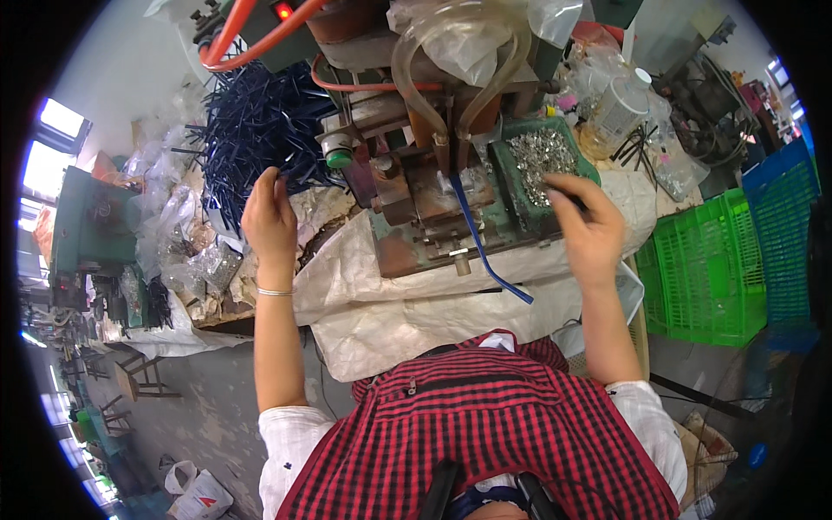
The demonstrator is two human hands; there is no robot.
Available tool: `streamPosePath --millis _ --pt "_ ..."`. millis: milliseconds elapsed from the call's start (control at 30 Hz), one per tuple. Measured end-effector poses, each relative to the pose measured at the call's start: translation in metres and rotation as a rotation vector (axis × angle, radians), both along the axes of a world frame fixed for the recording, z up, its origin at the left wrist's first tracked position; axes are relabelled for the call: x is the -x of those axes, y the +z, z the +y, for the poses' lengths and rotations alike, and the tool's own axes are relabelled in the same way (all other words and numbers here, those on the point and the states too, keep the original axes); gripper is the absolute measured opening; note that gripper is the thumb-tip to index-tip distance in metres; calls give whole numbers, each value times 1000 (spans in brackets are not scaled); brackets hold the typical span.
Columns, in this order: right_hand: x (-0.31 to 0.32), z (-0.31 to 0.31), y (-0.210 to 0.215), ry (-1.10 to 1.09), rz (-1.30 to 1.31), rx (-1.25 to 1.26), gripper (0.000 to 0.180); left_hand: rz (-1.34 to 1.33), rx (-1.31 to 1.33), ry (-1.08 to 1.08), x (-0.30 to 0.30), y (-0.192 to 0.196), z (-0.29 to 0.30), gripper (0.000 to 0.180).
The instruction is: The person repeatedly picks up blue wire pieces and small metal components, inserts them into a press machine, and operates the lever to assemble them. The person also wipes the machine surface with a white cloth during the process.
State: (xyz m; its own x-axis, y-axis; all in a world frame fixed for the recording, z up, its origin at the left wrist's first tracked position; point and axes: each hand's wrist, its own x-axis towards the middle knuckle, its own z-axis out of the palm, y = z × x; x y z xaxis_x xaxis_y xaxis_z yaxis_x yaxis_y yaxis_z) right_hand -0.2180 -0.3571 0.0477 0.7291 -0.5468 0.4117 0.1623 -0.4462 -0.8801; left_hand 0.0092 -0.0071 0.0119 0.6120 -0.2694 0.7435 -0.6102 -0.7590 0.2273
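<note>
My left hand (270, 218) is raised at the right edge of a heap of dark blue strips (256, 121). Its fingers are drawn together in a pinch, and whatever is between the tips is too small to make out. Over a green tray (513, 201) of small shiny metal pieces (539, 154) is my right hand (594, 230), thumb and forefinger curled toward each other; what they hold, if anything, cannot be seen. Between the hands, a blue strip (472, 227) hangs from under the press (433, 186), its free end toward me. Neither hand touches it.
Two clear hoses (403, 74) and orange tubes (227, 52) run to the press. A pale sheet (373, 325) covers the bench front. Plastic bags (204, 264) lie at left. On the right stand a white jug (620, 106) and a green crate (706, 269).
</note>
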Motion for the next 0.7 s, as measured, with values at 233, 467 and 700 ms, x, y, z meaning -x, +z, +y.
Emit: streamPosePath --millis 233,467,700 --pt "-69 55 5 189 -148 -294 38 321 553 -145 50 -35 -32 8" --pt "-71 66 8 260 -207 -551 49 -120 453 -471 100 68 -77 10" --pt "-43 72 37 319 -119 -308 51 -238 -10 -742 139 86 -107 26"
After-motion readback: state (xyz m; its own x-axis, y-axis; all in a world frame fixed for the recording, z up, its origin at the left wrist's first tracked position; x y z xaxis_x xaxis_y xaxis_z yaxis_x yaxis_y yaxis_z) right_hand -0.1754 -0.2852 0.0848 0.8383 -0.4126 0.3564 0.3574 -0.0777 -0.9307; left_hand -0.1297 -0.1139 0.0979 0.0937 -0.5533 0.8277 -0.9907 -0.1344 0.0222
